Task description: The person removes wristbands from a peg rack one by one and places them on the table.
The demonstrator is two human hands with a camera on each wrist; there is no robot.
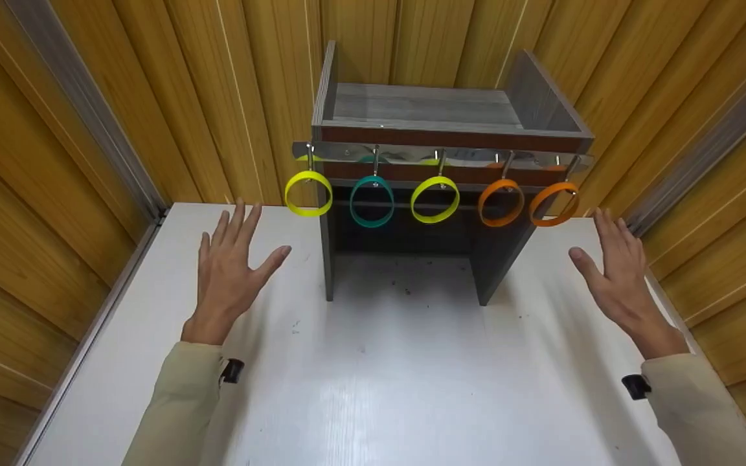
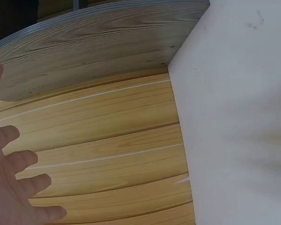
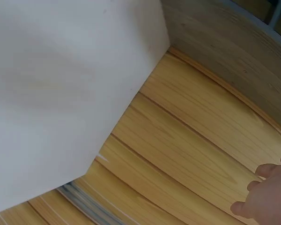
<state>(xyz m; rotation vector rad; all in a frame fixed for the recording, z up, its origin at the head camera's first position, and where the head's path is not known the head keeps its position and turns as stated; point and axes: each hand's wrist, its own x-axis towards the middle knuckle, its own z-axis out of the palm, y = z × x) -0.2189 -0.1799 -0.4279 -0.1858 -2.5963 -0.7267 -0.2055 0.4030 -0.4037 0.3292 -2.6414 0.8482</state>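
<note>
Our left hand near nine o'clock in the head view and our right hand near three are well apart, empty, fingers straight, above the white counter. Toward twelve, along the metal rail of the grey shelf, we see hanging, left to right, a yellow ring, a teal ring, a second yellow ring, an orange ring and another orange ring.

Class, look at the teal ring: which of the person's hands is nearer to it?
The left. In the head view, the left hand is left of the teal ring and lower in the picture; the right hand is farther off, to its right. Neither touches it.
</note>
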